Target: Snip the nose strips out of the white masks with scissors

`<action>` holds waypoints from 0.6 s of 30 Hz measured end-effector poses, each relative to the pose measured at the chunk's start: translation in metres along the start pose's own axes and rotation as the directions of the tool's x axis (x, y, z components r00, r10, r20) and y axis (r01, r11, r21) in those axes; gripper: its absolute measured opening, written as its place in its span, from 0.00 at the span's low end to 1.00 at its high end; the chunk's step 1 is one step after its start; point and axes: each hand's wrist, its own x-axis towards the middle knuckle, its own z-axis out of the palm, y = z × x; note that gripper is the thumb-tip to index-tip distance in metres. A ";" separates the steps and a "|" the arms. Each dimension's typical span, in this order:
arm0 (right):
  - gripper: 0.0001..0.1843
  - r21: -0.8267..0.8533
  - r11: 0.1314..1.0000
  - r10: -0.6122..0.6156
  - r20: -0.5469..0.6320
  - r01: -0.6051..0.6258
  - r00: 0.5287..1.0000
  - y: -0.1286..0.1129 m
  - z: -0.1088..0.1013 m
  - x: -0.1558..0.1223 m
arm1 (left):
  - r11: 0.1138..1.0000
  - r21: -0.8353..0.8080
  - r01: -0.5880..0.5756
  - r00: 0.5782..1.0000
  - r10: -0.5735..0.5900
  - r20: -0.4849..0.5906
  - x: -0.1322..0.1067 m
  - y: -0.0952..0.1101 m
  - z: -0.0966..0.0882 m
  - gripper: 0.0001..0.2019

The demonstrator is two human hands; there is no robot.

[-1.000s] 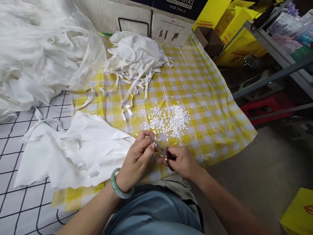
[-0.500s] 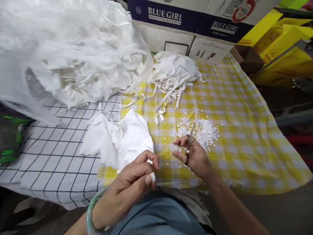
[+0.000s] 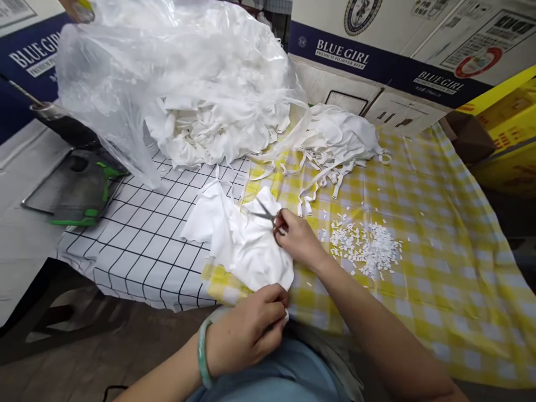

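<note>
My right hand [image 3: 295, 234] is closed round the handles of small scissors [image 3: 264, 213], whose blades point left and stand apart over a white cloth piece [image 3: 262, 262]. That cloth lies spread at the table's front, partly on the grid cloth and partly on the yellow check. At its near edge my left hand [image 3: 255, 321], with a green bangle on the wrist, has its fingers curled on the white fabric; a bit of white shows past the fingertips. To the right of my hands lies a heap of small white clippings [image 3: 379, 248].
A big clear plastic bag [image 3: 218, 67] full of white fabric fills the back left. Beside it is a pile of white pieces with straps [image 3: 341, 134]. Blue-and-white beer cartons [image 3: 389, 61] stand behind. A grey-and-green object [image 3: 79, 190] lies at the left.
My right hand has moved left from beside the clippings to over the white cloth, and its fingers have closed on the scissors. My left hand's fingers have curled tighter. The view has shifted left.
</note>
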 end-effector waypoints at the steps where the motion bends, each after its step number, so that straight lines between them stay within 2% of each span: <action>1: 0.06 0.038 0.999 0.032 -0.034 -0.031 0.999 0.003 -0.004 -0.001 | 1.000 0.010 0.002 1.000 -0.003 0.020 -0.003 0.001 -0.001 0.07; 5: 0.09 0.302 0.944 0.199 -0.207 -0.131 0.958 0.016 -0.021 -0.004 | 0.999 0.051 0.007 0.994 -0.012 0.106 -0.011 0.008 -0.010 0.06; 8: 0.12 0.383 0.918 0.236 -0.316 -0.104 0.919 0.020 -0.028 -0.008 | 0.998 0.065 0.006 0.987 -0.016 0.159 -0.011 0.011 -0.015 0.06; 10: 0.13 0.448 0.893 0.221 -0.390 -0.025 0.894 0.016 -0.033 -0.012 | 0.998 0.062 -0.004 0.989 -0.005 0.151 -0.010 0.012 -0.017 0.06; 12: 0.14 0.600 0.794 0.211 -0.424 0.099 0.881 0.004 -0.041 -0.016 | 0.999 0.042 -0.028 0.993 0.022 0.119 -0.011 0.014 -0.018 0.06; 14: 0.14 0.748 0.629 0.188 -0.409 0.210 0.893 -0.014 -0.055 -0.017 | 0.998 0.007 -0.056 0.994 0.055 0.095 -0.013 0.016 -0.019 0.06; 16: 0.13 0.821 0.510 0.134 -0.370 0.256 0.919 -0.035 -0.072 -0.016 | 0.995 -0.051 -0.090 0.993 0.094 0.076 -0.014 0.018 -0.024 0.04; 17: 0.13 0.840 0.476 0.100 -0.348 0.263 0.932 -0.045 -0.080 -0.015 | 0.991 -0.080 -0.107 0.993 0.110 0.038 -0.013 0.018 -0.028 0.06; 18: 0.12 0.853 0.452 0.063 -0.322 0.261 0.944 -0.056 -0.088 -0.014 | 0.989 -0.094 -0.118 0.992 0.114 -0.045 -0.012 0.017 -0.035 0.07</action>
